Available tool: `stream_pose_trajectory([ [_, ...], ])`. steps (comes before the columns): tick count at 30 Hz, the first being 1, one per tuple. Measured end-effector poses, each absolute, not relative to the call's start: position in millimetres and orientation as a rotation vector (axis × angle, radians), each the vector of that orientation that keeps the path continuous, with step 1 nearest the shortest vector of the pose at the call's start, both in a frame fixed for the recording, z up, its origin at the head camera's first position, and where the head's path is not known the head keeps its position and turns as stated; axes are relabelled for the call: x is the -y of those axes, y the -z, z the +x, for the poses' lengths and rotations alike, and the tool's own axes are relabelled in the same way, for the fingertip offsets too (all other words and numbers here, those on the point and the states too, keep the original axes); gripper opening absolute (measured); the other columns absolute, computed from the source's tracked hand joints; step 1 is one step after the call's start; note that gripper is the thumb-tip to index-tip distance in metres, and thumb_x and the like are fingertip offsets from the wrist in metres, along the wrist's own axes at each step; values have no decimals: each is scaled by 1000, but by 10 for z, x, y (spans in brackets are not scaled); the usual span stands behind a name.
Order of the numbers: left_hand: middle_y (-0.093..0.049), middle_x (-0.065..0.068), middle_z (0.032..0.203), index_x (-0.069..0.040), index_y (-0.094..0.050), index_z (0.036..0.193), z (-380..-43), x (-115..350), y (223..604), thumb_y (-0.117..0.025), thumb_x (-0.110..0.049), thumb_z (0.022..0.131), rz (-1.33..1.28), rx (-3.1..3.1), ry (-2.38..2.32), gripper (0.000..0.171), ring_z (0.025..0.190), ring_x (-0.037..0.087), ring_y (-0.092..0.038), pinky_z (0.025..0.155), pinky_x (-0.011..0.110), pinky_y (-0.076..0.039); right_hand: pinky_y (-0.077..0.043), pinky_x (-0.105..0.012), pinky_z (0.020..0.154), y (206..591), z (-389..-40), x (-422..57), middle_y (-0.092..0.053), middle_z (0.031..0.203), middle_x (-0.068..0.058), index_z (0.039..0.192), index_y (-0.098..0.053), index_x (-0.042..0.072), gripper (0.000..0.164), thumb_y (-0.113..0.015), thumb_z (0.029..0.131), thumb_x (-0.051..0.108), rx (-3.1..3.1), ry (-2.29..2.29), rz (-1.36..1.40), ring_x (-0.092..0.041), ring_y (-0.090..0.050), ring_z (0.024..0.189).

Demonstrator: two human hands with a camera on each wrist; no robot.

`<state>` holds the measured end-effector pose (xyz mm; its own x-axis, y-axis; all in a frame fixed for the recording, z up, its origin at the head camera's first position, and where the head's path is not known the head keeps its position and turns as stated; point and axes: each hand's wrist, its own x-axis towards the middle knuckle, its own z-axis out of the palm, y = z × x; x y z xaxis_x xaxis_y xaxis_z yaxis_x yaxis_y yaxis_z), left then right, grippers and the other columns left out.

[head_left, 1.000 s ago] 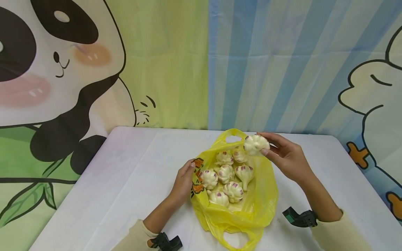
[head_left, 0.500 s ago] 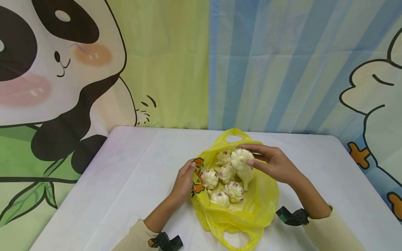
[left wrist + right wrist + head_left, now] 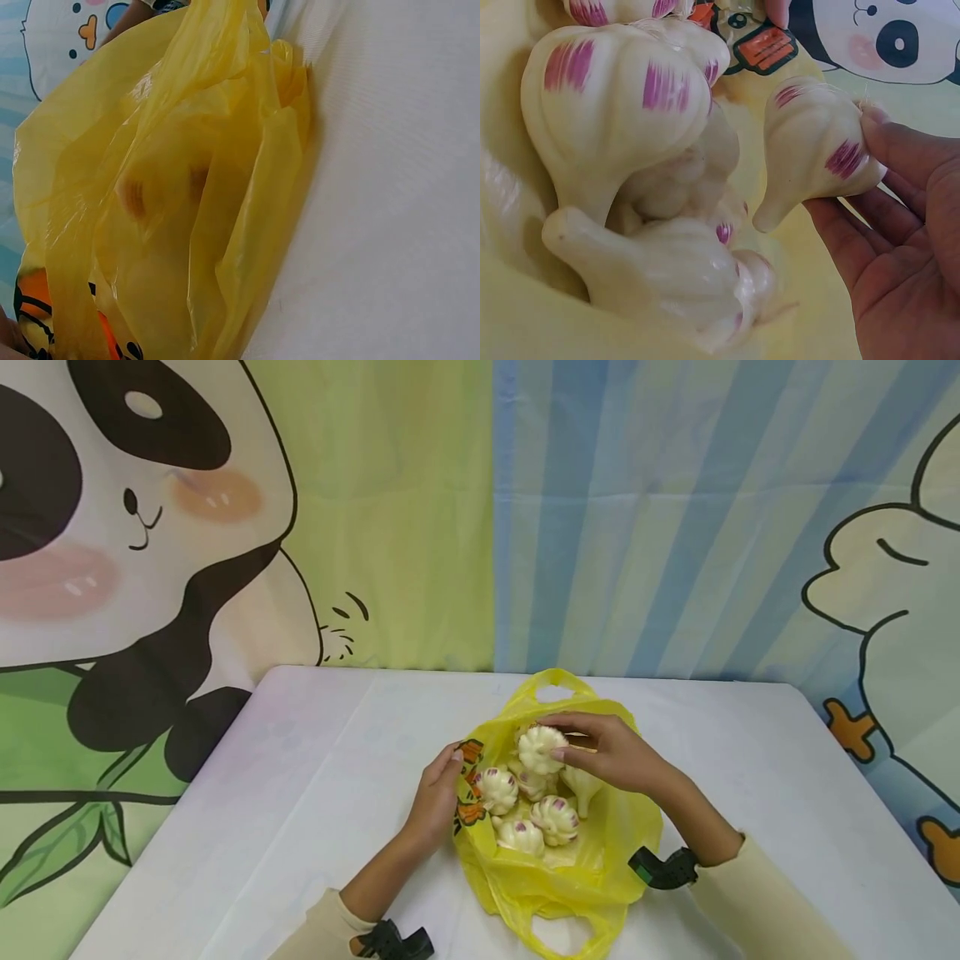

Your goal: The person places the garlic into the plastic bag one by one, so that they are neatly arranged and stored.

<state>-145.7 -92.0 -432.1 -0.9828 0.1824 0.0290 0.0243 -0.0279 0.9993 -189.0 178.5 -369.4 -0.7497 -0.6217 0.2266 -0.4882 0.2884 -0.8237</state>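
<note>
A yellow plastic bag (image 3: 555, 885) with orange cartoon prints lies on the table, its mouth spread wide. Several white garlic bulbs (image 3: 554, 820) with purple streaks sit inside. My left hand (image 3: 433, 797) grips the bag's left rim, thumb over the edge. With thumb and fingers, my right hand (image 3: 611, 753) pinches one garlic bulb (image 3: 542, 749) inside the mouth, above the others. In the right wrist view this bulb (image 3: 817, 142) has its stem pointing down, apart from the bulbs (image 3: 615, 105) at left. The left wrist view shows mainly the bag's outside (image 3: 172, 247).
The white table (image 3: 315, 760) extends on both sides of the bag. Behind it hangs a cloth backdrop (image 3: 390, 510) with a panda and stripes. Bag handles (image 3: 558, 685) stick out at the back and front. Each wrist wears a black camera mount (image 3: 663, 868).
My right hand has carried the garlic bulb left and down, from above the bag's far right rim to over the bulbs inside. The left hand keeps its grip on the rim.
</note>
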Motion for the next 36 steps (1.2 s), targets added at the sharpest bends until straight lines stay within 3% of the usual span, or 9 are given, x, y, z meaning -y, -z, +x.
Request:
stream_pose_trajectory([
  [14,-51,14,136,-7,-45,140,-1438,907,4308,-29,-29,108,243,-2094,-2200,42,128,27,-45,106,45,-34,-47,-37,95,3879,-2010,-1474,-56,132,-16,132,-57,0,39,-64,95,8,-2383,1485,-986,-30,-53,122],
  [21,-52,15,133,-7,-46,140,-1450,913,4329,-28,-29,109,246,-2095,-2209,42,125,29,-47,103,46,-37,-48,-34,94,3983,-2037,-1312,-60,127,-12,130,-60,3,38,-67,93,6,-2479,1381,-946,-28,-55,120],
  [36,-54,22,126,-9,-47,139,-1449,924,4297,-30,-33,108,244,-2047,-2221,42,115,38,-52,94,43,-46,-48,-42,94,4083,-2062,-1290,-59,129,-11,132,-57,4,41,-67,94,14,-2626,1133,-922,-27,-55,119],
])
